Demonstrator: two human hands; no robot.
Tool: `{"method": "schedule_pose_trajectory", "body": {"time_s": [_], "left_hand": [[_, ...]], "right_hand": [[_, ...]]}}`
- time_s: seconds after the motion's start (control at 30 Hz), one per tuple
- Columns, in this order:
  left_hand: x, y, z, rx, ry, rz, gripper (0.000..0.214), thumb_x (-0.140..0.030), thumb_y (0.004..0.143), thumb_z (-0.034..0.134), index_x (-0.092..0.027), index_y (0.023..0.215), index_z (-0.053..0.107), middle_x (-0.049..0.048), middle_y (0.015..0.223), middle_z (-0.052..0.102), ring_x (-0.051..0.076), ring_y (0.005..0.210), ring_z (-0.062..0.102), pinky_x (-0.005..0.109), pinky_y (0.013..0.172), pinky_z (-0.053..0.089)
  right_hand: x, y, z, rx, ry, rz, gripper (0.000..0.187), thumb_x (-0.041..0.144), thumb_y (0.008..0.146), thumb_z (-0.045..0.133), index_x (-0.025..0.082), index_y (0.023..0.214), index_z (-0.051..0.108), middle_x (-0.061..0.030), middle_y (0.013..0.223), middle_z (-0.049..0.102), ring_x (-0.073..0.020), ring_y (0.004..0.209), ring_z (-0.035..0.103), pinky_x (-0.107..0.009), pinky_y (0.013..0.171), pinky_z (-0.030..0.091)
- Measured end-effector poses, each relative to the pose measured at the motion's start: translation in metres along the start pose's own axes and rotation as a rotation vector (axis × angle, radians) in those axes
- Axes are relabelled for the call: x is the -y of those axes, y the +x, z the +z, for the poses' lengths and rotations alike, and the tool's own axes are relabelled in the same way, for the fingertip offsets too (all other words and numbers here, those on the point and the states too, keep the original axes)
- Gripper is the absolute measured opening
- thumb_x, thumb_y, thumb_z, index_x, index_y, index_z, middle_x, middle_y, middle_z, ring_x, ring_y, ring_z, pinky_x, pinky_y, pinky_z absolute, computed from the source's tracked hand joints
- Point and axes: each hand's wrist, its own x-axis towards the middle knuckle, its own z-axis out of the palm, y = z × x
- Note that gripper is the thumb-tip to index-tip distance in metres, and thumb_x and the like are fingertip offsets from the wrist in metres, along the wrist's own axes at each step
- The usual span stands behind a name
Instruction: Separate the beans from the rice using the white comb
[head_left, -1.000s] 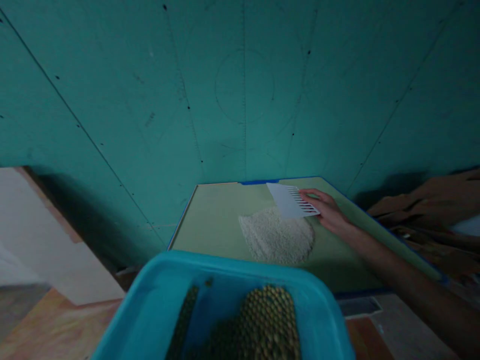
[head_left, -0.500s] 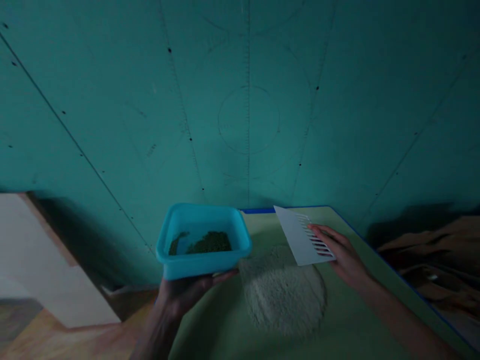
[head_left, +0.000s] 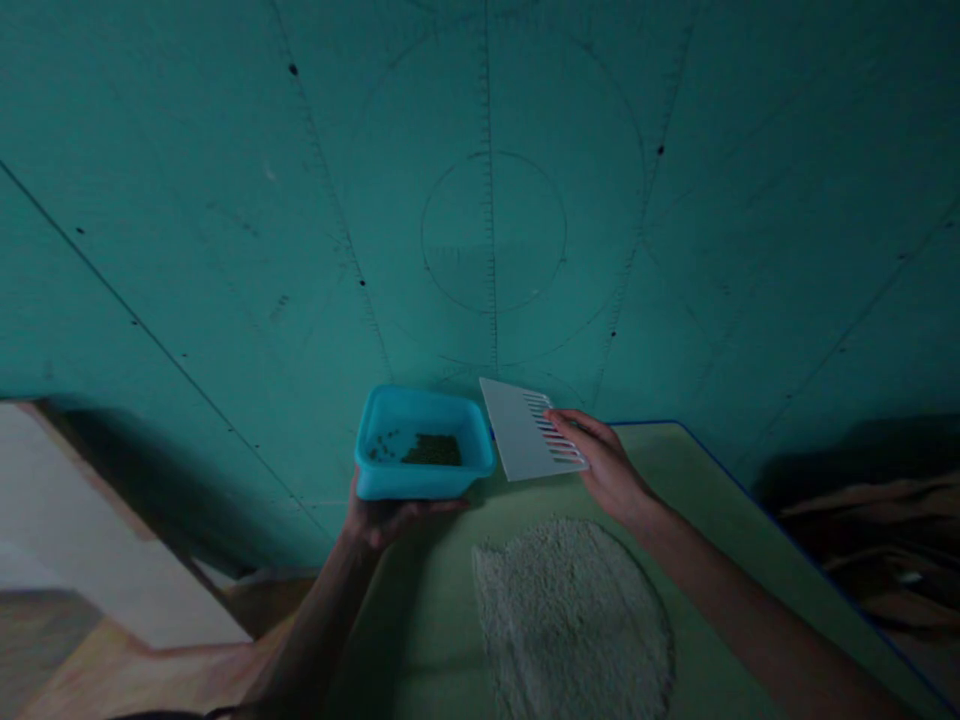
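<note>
My left hand (head_left: 386,522) supports a light-blue plastic tub (head_left: 420,486) from below, its fingers stretched along the underside. Inside the tub lies a small heap of dark green bits (head_left: 433,450), with a few scattered at the left. A white slotted plastic scraper (head_left: 514,428) is gripped in my right hand (head_left: 604,458) by its slotted end. Its plain edge is close to the tub's right side; I cannot tell if they touch. Below both hands, a pale rough-textured patch (head_left: 574,610), rounded on the right and straighter on the left, lies on the green tabletop (head_left: 427,650).
A turquoise wall (head_left: 495,230) with pencilled circles and ruled lines rises behind the table. Blue edging (head_left: 757,518) runs along the tabletop's right side. White panels (head_left: 112,530) lean at the left. Crumpled brown paper-like material (head_left: 892,520) lies in shadow at the right.
Both hands are farther forward, toward the wall. The scraper has moved left, close to the tub's right side. The tub has moved slightly right, and the view has shifted somewhat.
</note>
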Motion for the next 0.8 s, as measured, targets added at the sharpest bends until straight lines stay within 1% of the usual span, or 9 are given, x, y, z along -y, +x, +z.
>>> {"method": "schedule_pose_trajectory", "body": {"time_s": [0.07, 0.13, 0.3, 0.37, 0.43, 0.53, 0.6, 0.67, 0.8], "left_hand": [[-0.005, 0.005, 0.002, -0.025, -0.033, -0.061, 0.078, -0.058, 0.096, 0.036, -0.024, 0.16, 0.008, 0.0225, 0.153, 0.05, 0.048, 0.129, 0.057, 0.065, 0.096, 0.053], [-0.008, 0.01, 0.008, -0.065, -0.062, -0.033, 0.074, -0.058, 0.097, 0.033, -0.026, 0.159, 0.011, 0.0208, 0.151, 0.053, 0.048, 0.131, 0.055, 0.07, 0.101, 0.047], [-0.012, 0.025, 0.026, -0.2, -0.074, -0.11, 0.068, -0.056, 0.095, 0.041, -0.022, 0.153, 0.03, 0.02, 0.145, 0.06, 0.048, 0.132, 0.054, 0.076, 0.107, 0.037], [-0.016, 0.028, 0.03, -0.293, -0.031, -0.137, 0.065, -0.052, 0.093, 0.045, -0.021, 0.149, 0.037, 0.0198, 0.138, 0.065, 0.047, 0.127, 0.059, 0.076, 0.105, 0.039], [-0.021, 0.029, 0.03, -0.473, 0.055, -0.125, 0.059, -0.049, 0.09, 0.05, -0.021, 0.142, 0.045, 0.0184, 0.126, 0.072, 0.043, 0.116, 0.067, 0.071, 0.099, 0.048], [-0.024, 0.028, 0.023, -0.837, 0.406, 0.006, 0.046, -0.048, 0.083, 0.057, -0.023, 0.121, 0.06, 0.013, 0.097, 0.078, 0.035, 0.085, 0.075, 0.056, 0.073, 0.061], [-0.025, 0.029, 0.014, -1.053, 0.752, 0.157, 0.04, -0.052, 0.079, 0.054, -0.021, 0.101, 0.067, 0.0091, 0.074, 0.074, 0.03, 0.062, 0.07, 0.045, 0.052, 0.058], [-0.027, 0.029, 0.005, -1.135, 0.936, 0.278, 0.033, -0.048, 0.072, 0.057, -0.02, 0.085, 0.068, 0.005, 0.063, 0.068, 0.025, 0.055, 0.064, 0.036, 0.047, 0.051], [-0.037, 0.026, -0.009, -1.206, 1.146, 0.461, 0.02, -0.029, 0.052, 0.068, -0.02, 0.071, 0.07, 0.0035, 0.062, 0.066, 0.026, 0.071, 0.064, 0.027, 0.051, 0.042]], "right_hand": [[-0.012, 0.009, 0.009, 0.001, 0.053, 0.009, 0.04, 0.047, 0.061, 0.092, 0.02, 0.086, 0.078, -0.0041, 0.091, 0.076, -0.02, 0.085, 0.07, -0.032, 0.084, 0.054], [-0.023, 0.016, 0.021, 0.012, 0.112, 0.042, 0.04, 0.047, 0.059, 0.093, 0.02, 0.085, 0.077, -0.0037, 0.088, 0.075, -0.0201, 0.083, 0.07, -0.032, 0.081, 0.054], [-0.041, 0.032, 0.046, 0.056, 0.223, 0.147, 0.043, 0.044, 0.058, 0.094, 0.017, 0.086, 0.074, -0.0046, 0.086, 0.075, -0.0195, 0.077, 0.07, -0.031, 0.073, 0.055], [-0.044, 0.035, 0.051, 0.055, 0.226, 0.153, 0.044, 0.043, 0.058, 0.094, 0.017, 0.086, 0.074, -0.0044, 0.085, 0.075, -0.019, 0.076, 0.069, -0.03, 0.07, 0.054], [-0.045, 0.037, 0.051, 0.06, 0.209, 0.15, 0.043, 0.044, 0.06, 0.093, 0.016, 0.086, 0.073, -0.0044, 0.084, 0.075, -0.0181, 0.073, 0.069, -0.029, 0.068, 0.053], [-0.048, 0.038, 0.05, 0.076, 0.18, 0.142, 0.042, 0.044, 0.063, 0.091, 0.016, 0.088, 0.073, -0.0044, 0.085, 0.074, -0.0168, 0.073, 0.068, -0.028, 0.066, 0.052], [-0.051, 0.038, 0.049, 0.077, 0.166, 0.138, 0.041, 0.044, 0.063, 0.091, 0.016, 0.089, 0.073, -0.0039, 0.085, 0.074, -0.0165, 0.073, 0.067, -0.027, 0.066, 0.052], [-0.054, 0.039, 0.05, 0.068, 0.154, 0.128, 0.041, 0.045, 0.063, 0.091, 0.017, 0.088, 0.074, -0.0032, 0.084, 0.074, -0.0165, 0.074, 0.067, -0.027, 0.066, 0.052], [-0.059, 0.039, 0.057, 0.077, 0.126, 0.105, 0.039, 0.048, 0.066, 0.089, 0.02, 0.089, 0.075, -0.0028, 0.085, 0.074, -0.0181, 0.077, 0.068, -0.03, 0.07, 0.053]]}}
